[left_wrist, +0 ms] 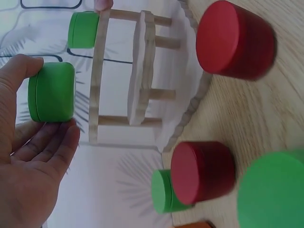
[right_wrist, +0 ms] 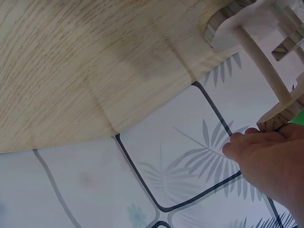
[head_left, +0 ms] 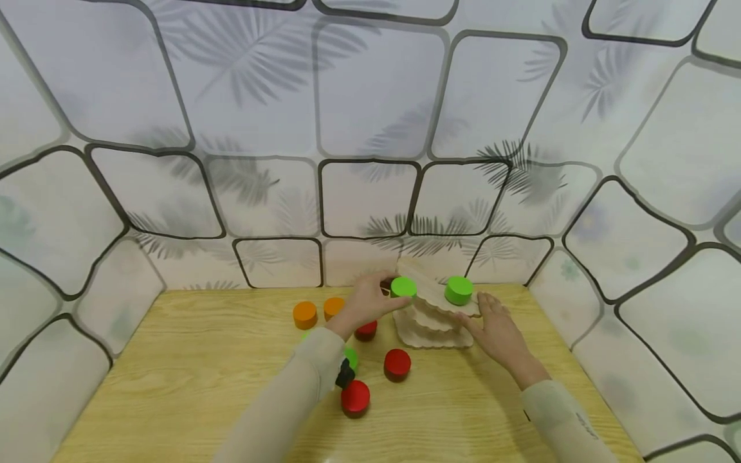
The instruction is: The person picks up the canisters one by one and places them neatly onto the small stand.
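Observation:
Thumb and fingers of my left hand [head_left: 367, 302] pinch a green round lidded container [left_wrist: 53, 92], held just above the top tier at its left part. The three-tiered wooden stand [head_left: 429, 316] has wavy-edged shelves joined by short dowels. A second green container [head_left: 459, 290] sits on the top shelf, toward its right end. At that end my right hand [head_left: 500, 331] grips the shelf's edge, its thumb along the front. In the right wrist view, the right hand [right_wrist: 270, 154] is beside the shelf edge, with part of its fingers hidden.
Red containers [head_left: 397, 365] stand on the wooden table [head_left: 220, 366] in front of the stand. Orange ones [head_left: 305, 315] are at the back left, and another green one [head_left: 350, 359] is partly hidden by my left wrist. Patterned walls [head_left: 370, 199] enclose the table's back and sides.

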### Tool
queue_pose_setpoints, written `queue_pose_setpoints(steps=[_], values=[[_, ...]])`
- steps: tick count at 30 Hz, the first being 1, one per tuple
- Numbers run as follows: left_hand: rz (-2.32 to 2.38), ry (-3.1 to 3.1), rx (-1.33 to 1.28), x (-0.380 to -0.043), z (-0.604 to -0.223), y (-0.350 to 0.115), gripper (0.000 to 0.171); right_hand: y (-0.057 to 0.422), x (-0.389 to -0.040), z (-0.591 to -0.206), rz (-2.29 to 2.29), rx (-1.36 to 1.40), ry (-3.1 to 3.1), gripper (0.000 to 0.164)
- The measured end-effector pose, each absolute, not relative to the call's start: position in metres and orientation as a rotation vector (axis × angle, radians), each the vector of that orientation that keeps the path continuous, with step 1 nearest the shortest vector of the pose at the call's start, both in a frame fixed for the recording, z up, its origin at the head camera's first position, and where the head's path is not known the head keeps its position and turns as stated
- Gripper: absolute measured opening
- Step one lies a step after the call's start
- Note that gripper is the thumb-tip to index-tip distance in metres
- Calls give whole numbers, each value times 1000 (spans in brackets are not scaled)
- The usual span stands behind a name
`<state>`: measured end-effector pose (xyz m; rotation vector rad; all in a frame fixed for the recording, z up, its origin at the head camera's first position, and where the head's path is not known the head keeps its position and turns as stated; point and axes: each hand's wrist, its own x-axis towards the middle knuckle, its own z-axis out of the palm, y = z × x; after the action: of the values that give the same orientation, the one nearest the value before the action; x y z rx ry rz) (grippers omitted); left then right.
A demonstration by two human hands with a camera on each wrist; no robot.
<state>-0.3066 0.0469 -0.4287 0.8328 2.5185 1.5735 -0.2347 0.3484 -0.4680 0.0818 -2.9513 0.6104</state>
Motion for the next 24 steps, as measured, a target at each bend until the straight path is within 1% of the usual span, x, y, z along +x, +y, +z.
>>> queue_pose_setpoints(steps=[7,14,19,24], values=[[1527,2561,863,-311,-424,67,52,346,-234,-469,565,32,-2972,101],[1533,2560,856,-313,-425,83,54,345,-235,-468,553,12,-2966,99],[1528,2557,840,-314,-429,96,50,345,-233,-467,554,13,-2969,97],[1529,2548,830,-315,-430,105,49,344,-233,-467,558,15,-2971,97]])
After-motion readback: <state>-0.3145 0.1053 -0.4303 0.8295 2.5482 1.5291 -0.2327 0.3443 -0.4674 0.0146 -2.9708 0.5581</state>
